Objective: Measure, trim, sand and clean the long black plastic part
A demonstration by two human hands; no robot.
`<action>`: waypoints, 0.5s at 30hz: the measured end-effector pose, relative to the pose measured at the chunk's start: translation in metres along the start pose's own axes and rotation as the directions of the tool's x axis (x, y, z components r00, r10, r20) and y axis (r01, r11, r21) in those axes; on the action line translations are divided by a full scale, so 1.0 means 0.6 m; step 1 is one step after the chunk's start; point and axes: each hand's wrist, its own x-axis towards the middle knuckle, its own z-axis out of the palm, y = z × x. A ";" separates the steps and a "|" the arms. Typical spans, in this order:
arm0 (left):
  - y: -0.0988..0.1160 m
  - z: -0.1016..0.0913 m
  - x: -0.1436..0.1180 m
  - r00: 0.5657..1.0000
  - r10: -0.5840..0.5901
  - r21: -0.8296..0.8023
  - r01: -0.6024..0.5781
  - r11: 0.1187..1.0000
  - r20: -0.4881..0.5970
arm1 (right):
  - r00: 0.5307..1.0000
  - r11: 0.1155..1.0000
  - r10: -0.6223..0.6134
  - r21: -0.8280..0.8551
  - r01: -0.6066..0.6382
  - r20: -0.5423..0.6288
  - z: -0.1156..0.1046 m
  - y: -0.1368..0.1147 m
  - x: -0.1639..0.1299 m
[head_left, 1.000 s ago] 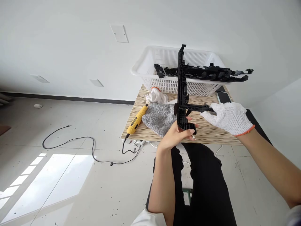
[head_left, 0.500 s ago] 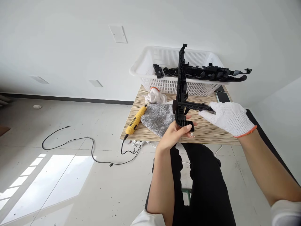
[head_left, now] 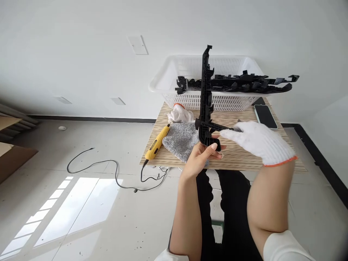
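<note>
My bare left hand [head_left: 201, 156] grips the lower hooked end of a long black plastic trim part [head_left: 206, 96], which stands nearly upright above the table. My right hand [head_left: 252, 139], in a white knit glove with an orange cuff, holds a black caliper [head_left: 217, 126]. The caliper's jaw end lies across the part just above its lower bend; whether the jaws press on it I cannot tell. A grey cloth [head_left: 181, 139] lies beside my left hand. Behind it is a crumpled white glove [head_left: 180, 114]. To its left rests a yellow corded rotary tool [head_left: 157, 143].
A white plastic basket [head_left: 163, 81] stands at the table's [head_left: 233, 159] back, with several black trim parts [head_left: 244, 84] lying across it and jutting out right. A phone [head_left: 265, 116] lies at the right. A black cable [head_left: 116, 170] snakes over the floor.
My right hand has moved left and closer to the trim part, its wrist turned more upright, and now covers more of the caliper. The trim part leans slightly more to the left.
</note>
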 end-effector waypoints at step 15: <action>0.119 0.058 -0.216 0.994 0.058 0.622 0.014 0.783 -0.095 | 0.992 0.974 -0.117 0.201 0.104 0.054 0.114 -0.030 0.015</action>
